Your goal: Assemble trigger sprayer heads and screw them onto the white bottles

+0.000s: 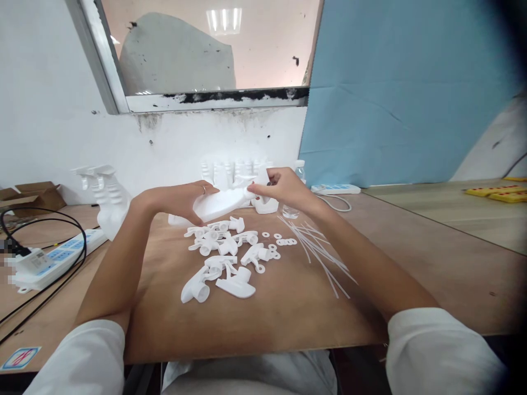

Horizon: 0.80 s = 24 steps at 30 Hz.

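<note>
A white plastic spray bottle (222,204) lies tilted between my hands, its neck toward the right. My left hand (187,198) is wrapped round its body, with a ring on one finger. At the neck, my right hand (282,185) grips the white spray head (258,178) with thumb and fingers closed. Whether the head is fully seated on the neck is hidden by the fingers. Below lie several loose white spray heads (234,284) in a pile. Small white washers (286,242) and thin white tubes (315,247) are scattered to their right.
More white bottles (224,173) stand by the wall, and others (109,197) at the left. A clear water bottle (300,173) is behind my right hand. Power strips (61,258) with black cables lie at left, another strip (335,189) at the back. A cardboard box (33,198) sits far left.
</note>
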Motion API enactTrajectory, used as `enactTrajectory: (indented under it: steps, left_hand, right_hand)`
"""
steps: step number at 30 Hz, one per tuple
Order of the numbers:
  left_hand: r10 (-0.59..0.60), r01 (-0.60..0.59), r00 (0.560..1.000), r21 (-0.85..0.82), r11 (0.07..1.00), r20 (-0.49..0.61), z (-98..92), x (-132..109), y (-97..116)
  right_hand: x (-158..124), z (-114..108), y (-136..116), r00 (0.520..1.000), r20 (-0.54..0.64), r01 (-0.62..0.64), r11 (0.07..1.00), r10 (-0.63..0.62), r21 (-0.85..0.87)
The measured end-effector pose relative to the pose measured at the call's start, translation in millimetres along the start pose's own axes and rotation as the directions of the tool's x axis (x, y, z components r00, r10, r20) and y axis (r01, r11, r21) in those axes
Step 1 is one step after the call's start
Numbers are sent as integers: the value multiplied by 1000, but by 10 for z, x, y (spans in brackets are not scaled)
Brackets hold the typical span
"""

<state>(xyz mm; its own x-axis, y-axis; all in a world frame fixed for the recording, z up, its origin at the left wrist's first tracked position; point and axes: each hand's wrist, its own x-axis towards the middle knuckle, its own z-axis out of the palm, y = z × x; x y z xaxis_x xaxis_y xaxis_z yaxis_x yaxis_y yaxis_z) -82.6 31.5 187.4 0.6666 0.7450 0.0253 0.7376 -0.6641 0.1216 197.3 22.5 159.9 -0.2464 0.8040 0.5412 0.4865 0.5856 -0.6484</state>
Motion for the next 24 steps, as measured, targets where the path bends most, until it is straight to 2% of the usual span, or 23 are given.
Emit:
enactTrajectory:
  steps: [8,11,15,18,21,22,24]
  left_hand:
    - [13,-12,998,-29,1000,62,-20,15,-69]
    - [34,-11,988,-156,988,149,-13,55,-141]
    - [156,-70,961,-347,935,227,18,149,-254]
    - [237,-91,935,-466,880,264,58,201,-369]
    - [265,-19,902,-583,813,340,116,216,-520]
    - [262,-3,905,-610,792,336,137,216,-568]
    - [219,-15,944,-632,775,247,176,223,-643]
  right_hand:
    - [-20,-121,-12,975,46,222,973,-219,-61]
    - [-20,-174,-9,953,98,295,952,-287,-86]
    - [-18,-216,-13,918,160,382,917,-362,-115]
    - [-21,-275,-20,856,174,508,854,-487,-112]
    - [-42,-410,-32,804,96,594,797,-587,-108]
    - [-51,-472,-36,804,48,593,795,-592,-129]
    - [-68,-612,-34,806,-70,562,796,-588,-223]
